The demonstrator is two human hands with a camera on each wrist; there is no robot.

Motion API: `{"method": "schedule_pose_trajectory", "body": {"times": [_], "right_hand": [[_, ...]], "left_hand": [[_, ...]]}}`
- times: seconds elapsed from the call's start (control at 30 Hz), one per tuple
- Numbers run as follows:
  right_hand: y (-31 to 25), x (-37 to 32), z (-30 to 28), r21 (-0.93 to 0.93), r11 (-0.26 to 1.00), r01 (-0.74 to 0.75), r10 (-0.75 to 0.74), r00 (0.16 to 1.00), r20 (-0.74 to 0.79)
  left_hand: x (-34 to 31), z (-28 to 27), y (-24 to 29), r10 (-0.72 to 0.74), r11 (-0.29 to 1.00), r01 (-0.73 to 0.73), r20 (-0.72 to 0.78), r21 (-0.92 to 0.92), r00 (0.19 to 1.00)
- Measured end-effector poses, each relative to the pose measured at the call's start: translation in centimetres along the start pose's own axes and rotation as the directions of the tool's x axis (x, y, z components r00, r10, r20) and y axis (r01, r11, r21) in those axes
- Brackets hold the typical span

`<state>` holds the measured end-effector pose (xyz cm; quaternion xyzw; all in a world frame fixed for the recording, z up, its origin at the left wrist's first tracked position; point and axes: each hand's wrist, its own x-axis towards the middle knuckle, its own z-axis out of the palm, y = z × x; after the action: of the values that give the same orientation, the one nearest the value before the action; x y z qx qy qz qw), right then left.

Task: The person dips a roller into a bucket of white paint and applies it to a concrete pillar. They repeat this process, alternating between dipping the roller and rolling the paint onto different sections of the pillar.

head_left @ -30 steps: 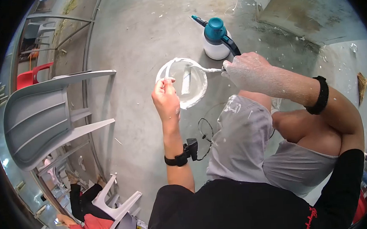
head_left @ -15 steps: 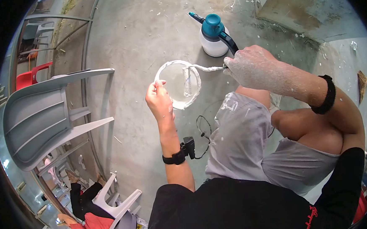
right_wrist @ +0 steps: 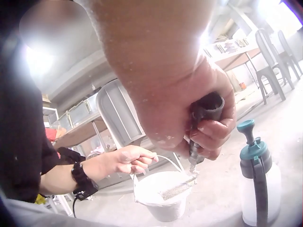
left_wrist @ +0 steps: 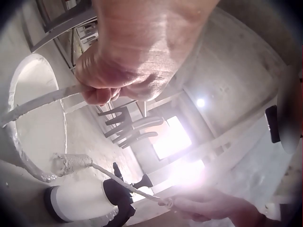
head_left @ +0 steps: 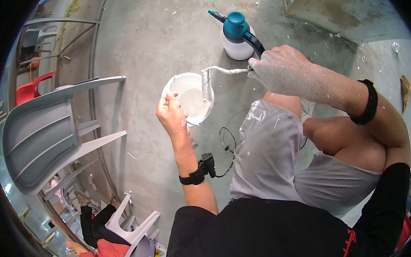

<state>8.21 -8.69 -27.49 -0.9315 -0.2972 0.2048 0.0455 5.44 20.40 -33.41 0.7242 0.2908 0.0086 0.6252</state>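
Since the earlier frames, the bucket (head_left: 176, 77) has shifted left, and the roller (head_left: 206, 87) has moved from its middle to its right rim. I hold the bucket steady and draw the sleeve lightly across the rim to shed excess. My left hand (head_left: 172, 115) pinches the wire bail (left_wrist: 38, 101). My right hand (head_left: 279, 70) is clenched round the roller's grip. The bucket lies just beyond the left hand, near the sprayer (head_left: 237, 39).

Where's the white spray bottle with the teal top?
Head view, top centre: the white, teal-capped spray bottle stands on the concrete floor, just beyond the right hand, right of the white bucket.
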Motion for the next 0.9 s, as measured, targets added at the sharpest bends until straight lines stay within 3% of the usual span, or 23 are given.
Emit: {"method": "schedule_pose_trajectory", "body": {"times": [0.17,0.23,0.37,0.57,0.67,0.73,0.9], "right_hand": [[-0.5,0.1,-0.5,0.008,0.999,-0.038,0.038,0.999,-0.011],[-0.7,0.3,-0.9,0.026,0.996,-0.091,0.089,0.994,0.061],[-0.4,0.4,-1.0,0.049,0.998,-0.047,0.045,0.998,0.041],[-0.4,0.9,-0.8,0.12,0.981,-0.15,0.144,0.988,0.056],[0.1,1.1,-0.5,0.154,0.98,-0.124,0.13,0.991,-0.034],[-0.6,0.9,-2.3,0.304,0.933,-0.193,0.218,0.974,-0.053],[-0.5,1.0,-2.8,0.305,0.935,-0.183,0.22,0.971,-0.092]], "left_hand": [[0.2,-0.6,0.0,-0.005,0.999,0.006,0.016,-0.037,1.0],[0.2,-0.7,0.1,-0.005,0.999,0.006,0.013,-0.033,1.0],[0.1,-0.7,0.1,-0.024,1.0,0.024,0.009,-0.019,1.0],[0.6,-1.1,-0.6,-0.029,1.0,0.029,-0.01,-0.01,1.0],[0.6,-1.0,-1.1,-0.039,0.999,0.038,-0.019,-0.025,0.999],[0.5,-1.0,-1.2,-0.054,0.998,0.053,-0.042,-0.025,0.998],[0.6,-1.6,-1.9,-0.07,0.996,0.067,-0.057,-0.054,0.996]]}}
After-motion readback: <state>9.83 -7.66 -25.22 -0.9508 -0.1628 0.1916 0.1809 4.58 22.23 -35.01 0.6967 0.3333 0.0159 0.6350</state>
